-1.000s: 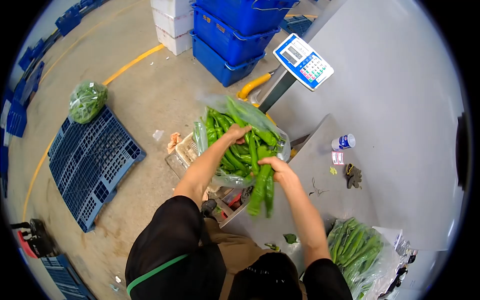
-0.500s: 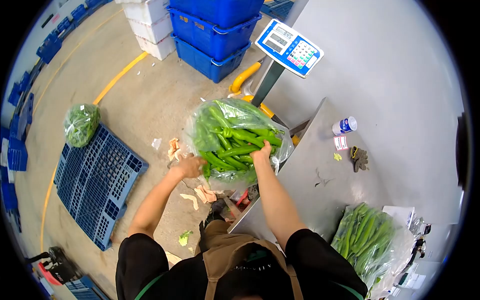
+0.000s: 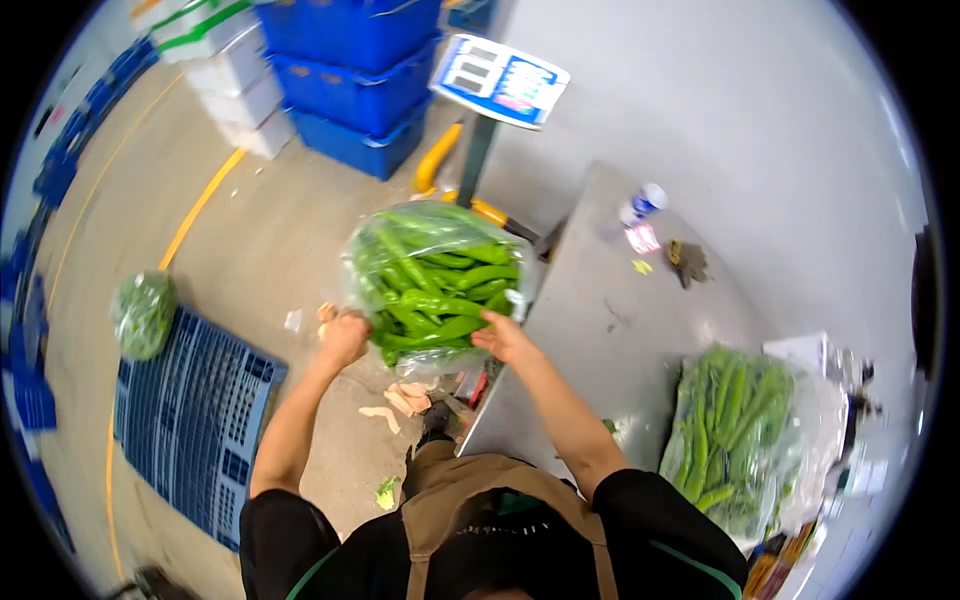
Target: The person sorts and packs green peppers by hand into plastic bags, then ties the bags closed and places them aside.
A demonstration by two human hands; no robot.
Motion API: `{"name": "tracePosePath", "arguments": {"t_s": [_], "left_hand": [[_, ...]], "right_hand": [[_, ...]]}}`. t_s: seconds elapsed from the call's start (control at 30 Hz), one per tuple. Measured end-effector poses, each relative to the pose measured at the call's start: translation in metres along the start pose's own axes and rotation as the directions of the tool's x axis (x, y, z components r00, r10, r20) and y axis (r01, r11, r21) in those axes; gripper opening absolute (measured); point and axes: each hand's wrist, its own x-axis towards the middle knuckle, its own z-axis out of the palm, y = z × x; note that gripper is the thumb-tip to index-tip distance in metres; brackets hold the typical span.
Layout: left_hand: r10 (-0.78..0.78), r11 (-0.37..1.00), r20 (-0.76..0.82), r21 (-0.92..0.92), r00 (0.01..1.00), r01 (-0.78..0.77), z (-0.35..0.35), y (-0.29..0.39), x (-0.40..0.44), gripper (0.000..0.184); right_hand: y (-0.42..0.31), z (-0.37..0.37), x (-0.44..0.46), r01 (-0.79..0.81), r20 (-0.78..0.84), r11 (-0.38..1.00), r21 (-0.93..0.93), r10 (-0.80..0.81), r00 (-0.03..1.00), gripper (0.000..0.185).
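Observation:
A clear plastic bag (image 3: 437, 232) full of long green peppers (image 3: 432, 300) stands open in the middle, below the scale display (image 3: 500, 80). At the bag's lower left edge is my left hand (image 3: 345, 338), its fingers curled closed; what they pinch is too small to make out. My right hand (image 3: 503, 338) rests at the right side of the bag with fingers spread, its fingertips against the peppers. A second clear bag of green peppers (image 3: 725, 425) lies on the metal table to the right.
The metal table (image 3: 570, 350) bears a white-and-blue cup (image 3: 645, 202), a label (image 3: 642, 238) and a dark glove (image 3: 688, 262). Blue crates (image 3: 350, 80) and white boxes (image 3: 240, 90) stand behind. A blue pallet (image 3: 195, 420) with a bagged green vegetable (image 3: 145, 315) is at left.
The peppers held over the table at first are no longer in my right hand. Both hands moved to the bag's sides, my left hand closing. The view has shifted, moving the table and scale left.

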Motion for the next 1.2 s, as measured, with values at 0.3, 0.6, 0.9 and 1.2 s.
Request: {"name": "tracePosePath", "arguments": {"t_s": [0.3, 0.6, 0.9, 1.2], "left_hand": [[0.0, 0.769, -0.181, -0.628, 0.983, -0.116, 0.053, 0.003, 0.03, 0.036], [-0.214, 0.79, -0.083, -0.601, 0.973, 0.122, 0.084, -0.018, 0.012, 0.066], [-0.469, 0.85, -0.344, -0.425, 0.813, 0.31, 0.078, 0.023, 0.076, 0.054], [-0.705, 0.705, -0.278, -0.382, 0.653, 0.598, 0.133, 0.014, 0.169, 0.069]], "right_hand": [[-0.065, -0.055, -0.261, 0.741, 0.226, 0.313, -0.594, -0.82, 0.526, 0.041], [-0.065, -0.337, -0.579, -0.254, -0.226, 0.338, -0.906, -0.895, -0.385, 0.026], [-0.022, -0.518, -0.51, -0.346, -0.415, 0.296, -0.89, -0.839, 0.35, 0.057], [-0.034, -0.521, -0.514, -0.587, -0.435, 0.315, -0.746, -0.898, 0.07, 0.073]]}}
